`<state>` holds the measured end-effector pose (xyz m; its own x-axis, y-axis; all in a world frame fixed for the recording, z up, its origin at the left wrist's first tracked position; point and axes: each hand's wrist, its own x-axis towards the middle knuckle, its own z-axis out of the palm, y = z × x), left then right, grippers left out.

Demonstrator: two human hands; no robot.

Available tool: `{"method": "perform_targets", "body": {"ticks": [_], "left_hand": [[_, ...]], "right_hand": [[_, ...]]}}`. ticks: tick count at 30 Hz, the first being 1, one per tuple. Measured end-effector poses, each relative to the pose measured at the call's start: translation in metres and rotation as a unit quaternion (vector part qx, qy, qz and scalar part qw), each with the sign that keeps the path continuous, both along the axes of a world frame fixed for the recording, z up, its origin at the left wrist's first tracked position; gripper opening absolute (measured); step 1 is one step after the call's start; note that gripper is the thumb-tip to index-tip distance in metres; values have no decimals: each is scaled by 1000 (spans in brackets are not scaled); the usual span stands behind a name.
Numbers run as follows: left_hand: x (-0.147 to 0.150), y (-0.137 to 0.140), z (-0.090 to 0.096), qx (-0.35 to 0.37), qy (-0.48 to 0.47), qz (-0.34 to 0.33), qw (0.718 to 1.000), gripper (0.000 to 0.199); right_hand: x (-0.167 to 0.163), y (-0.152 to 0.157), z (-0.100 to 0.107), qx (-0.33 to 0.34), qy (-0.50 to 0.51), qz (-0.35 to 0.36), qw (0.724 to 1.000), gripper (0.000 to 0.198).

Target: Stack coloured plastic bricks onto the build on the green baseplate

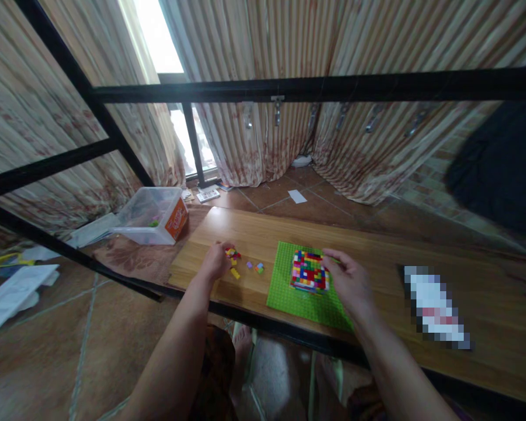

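Observation:
On a green baseplate (pixel 280 280) stands a square block built of many-coloured toy bricks (pixel 309 273). My right hand (pixel 350 283) is at the far right corner of this block, thumb and fingers pinched together; whatever lies between the fingertips is too small to make out. To the left, my left hand (pixel 218 260) rests low on the tabletop with curled fingers beside a small heap of loose bricks (pixel 233 253). Its fingertips are partly hidden, and I cannot tell what they hold. Yellow bricks (pixel 235 273) and a few other small bricks (pixel 259 268) lie between that hand and the baseplate.
The wooden table (pixel 377 251) has a pixelated flat item (pixel 436 307) on its right part. A clear plastic box (pixel 153 216) with an orange label sits on the floor at the left. A black metal bar (pixel 289 89) crosses in front of the curtains (pixel 263 47).

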<state>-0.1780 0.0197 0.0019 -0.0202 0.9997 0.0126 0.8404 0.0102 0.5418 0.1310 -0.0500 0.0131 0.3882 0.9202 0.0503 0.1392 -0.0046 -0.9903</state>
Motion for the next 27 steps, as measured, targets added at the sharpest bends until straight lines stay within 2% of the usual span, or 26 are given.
{"method": "perform_targets", "body": {"ticks": [5,13,18,21,23,25,27], "left_hand": [[16,-4,6,1,4,-30,1000,29],[42,-12,10,-7,42,-89,995,21],[48,-15,16,6,33,-76,997,17],[54,-18,24,34,-16,-76,996,15],[63,-22,28,48,-85,-85,992,13],[78,-27,30,56,-185,-102,976,9],[95,-32,31,67,-290,-119,947,7]], "right_hand": [[0,2,-2,0,-23,-6,1000,38],[-3,2,4,-7,-8,-4,1000,35],[-1,2,0,-9,-30,1,1000,34],[-2,2,0,7,-66,-4,998,33],[-4,1,3,46,-103,-4,994,31],[-10,-1,10,100,-138,1,985,27],[-16,-3,18,132,-157,15,979,22]]}}
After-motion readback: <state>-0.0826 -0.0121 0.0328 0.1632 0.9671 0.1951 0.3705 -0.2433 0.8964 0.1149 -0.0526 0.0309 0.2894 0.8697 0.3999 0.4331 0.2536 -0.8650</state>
